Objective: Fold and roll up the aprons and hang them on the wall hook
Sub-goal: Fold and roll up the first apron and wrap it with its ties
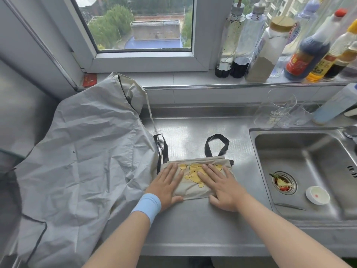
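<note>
A small folded apron (195,182) with a yellow bear is laid on the steel worktop (193,225), near the sink (301,161). It is pressed flat by the left hand (166,187) and right hand (222,187), fingers spread. A big grey apron (83,151) is spread beside it.

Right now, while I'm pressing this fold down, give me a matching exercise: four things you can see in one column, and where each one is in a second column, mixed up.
Things
1. grey apron
2. beige apron
3. white dish
4. bottles

Places
A. lined up on the windowsill
B. inside the sink
C. folded, pressed flat under the left hand and right hand
D. spread out, crumpled, on the left of the counter

Pairs: 1-D, 2-C, 3-B, 4-A
</note>
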Action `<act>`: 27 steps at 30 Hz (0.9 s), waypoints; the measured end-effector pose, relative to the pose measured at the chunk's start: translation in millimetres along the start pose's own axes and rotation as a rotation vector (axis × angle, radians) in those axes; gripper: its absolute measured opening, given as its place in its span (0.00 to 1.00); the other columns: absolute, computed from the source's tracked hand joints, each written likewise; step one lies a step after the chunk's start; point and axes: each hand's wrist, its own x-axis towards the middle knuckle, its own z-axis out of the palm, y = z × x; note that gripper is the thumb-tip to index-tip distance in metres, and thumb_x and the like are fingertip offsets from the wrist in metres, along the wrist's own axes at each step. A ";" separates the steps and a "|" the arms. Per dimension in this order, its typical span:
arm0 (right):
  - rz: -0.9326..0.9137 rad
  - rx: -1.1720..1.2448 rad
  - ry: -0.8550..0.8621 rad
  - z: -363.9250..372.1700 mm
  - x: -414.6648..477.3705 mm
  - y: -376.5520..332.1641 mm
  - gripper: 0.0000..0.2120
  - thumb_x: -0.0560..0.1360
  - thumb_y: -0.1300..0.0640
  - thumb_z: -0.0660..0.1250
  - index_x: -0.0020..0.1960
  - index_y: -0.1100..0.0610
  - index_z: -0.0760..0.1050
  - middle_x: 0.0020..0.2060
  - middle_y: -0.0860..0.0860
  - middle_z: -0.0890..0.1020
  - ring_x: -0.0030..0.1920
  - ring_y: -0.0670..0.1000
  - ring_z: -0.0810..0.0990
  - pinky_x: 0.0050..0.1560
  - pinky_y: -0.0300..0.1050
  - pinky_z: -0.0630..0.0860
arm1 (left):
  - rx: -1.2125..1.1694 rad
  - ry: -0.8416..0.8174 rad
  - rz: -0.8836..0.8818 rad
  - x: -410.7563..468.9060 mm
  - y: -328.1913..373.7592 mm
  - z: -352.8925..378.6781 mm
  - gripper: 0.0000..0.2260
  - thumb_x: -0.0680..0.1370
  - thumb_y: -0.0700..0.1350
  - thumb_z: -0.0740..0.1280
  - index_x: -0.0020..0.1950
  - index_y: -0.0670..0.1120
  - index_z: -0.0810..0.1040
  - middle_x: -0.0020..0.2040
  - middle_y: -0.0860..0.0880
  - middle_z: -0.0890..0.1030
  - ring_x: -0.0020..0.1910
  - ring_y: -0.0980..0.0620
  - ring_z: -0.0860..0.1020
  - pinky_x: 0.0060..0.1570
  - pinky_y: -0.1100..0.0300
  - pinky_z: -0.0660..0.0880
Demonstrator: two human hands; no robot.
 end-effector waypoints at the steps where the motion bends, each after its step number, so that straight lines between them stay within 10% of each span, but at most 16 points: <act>1: -0.005 0.004 -0.045 -4.3 -0.2 1.5 0.42 0.71 0.45 0.55 0.80 0.43 0.39 0.79 0.46 0.37 0.78 0.48 0.36 0.76 0.60 0.37 | 0.015 0.001 0.013 -3.1 -2.3 -2.0 0.39 0.73 0.70 0.45 0.78 0.52 0.37 0.78 0.44 0.37 0.77 0.42 0.39 0.76 0.48 0.40; 6: -0.014 -0.012 -0.169 -23.3 2.7 4.7 0.46 0.69 0.61 0.59 0.80 0.47 0.40 0.79 0.48 0.38 0.79 0.49 0.39 0.77 0.56 0.44 | 0.126 -0.005 0.007 -8.5 12.9 -26.4 0.43 0.73 0.66 0.54 0.79 0.45 0.44 0.79 0.43 0.38 0.78 0.40 0.39 0.75 0.46 0.38; 10: 0.072 0.135 0.039 -30.1 4.1 8.0 0.31 0.71 0.58 0.63 0.73 0.48 0.66 0.71 0.52 0.64 0.72 0.54 0.65 0.62 0.48 0.71 | 0.107 -0.006 -0.034 -1.8 24.1 -37.9 0.43 0.67 0.67 0.60 0.74 0.43 0.59 0.72 0.44 0.58 0.69 0.40 0.58 0.70 0.49 0.58; 14: 0.137 0.159 -0.021 -48.0 12.3 22.6 0.15 0.76 0.45 0.62 0.61 0.43 0.79 0.58 0.45 0.76 0.62 0.48 0.73 0.54 0.43 0.70 | -0.061 -0.096 -0.089 1.6 10.3 -44.0 0.37 0.71 0.59 0.64 0.77 0.51 0.56 0.69 0.46 0.61 0.67 0.42 0.61 0.68 0.51 0.65; 19: 0.282 0.123 -0.123 -71.8 32.5 43.2 0.18 0.78 0.36 0.58 0.44 0.47 0.79 0.42 0.50 0.81 0.46 0.54 0.78 0.42 0.46 0.69 | -0.341 -0.153 -0.180 19.3 -24.7 -65.7 0.16 0.77 0.51 0.62 0.64 0.56 0.76 0.60 0.47 0.79 0.60 0.44 0.76 0.58 0.56 0.72; 27: 0.461 0.150 -0.101 -72.0 60.5 44.9 0.15 0.73 0.41 0.64 0.46 0.54 0.76 0.44 0.51 0.81 0.48 0.55 0.80 0.41 0.45 0.71 | -0.226 -0.104 -0.377 49.7 -16.6 -83.7 0.16 0.78 0.47 0.60 0.66 0.48 0.67 0.59 0.44 0.77 0.58 0.43 0.75 0.53 0.53 0.71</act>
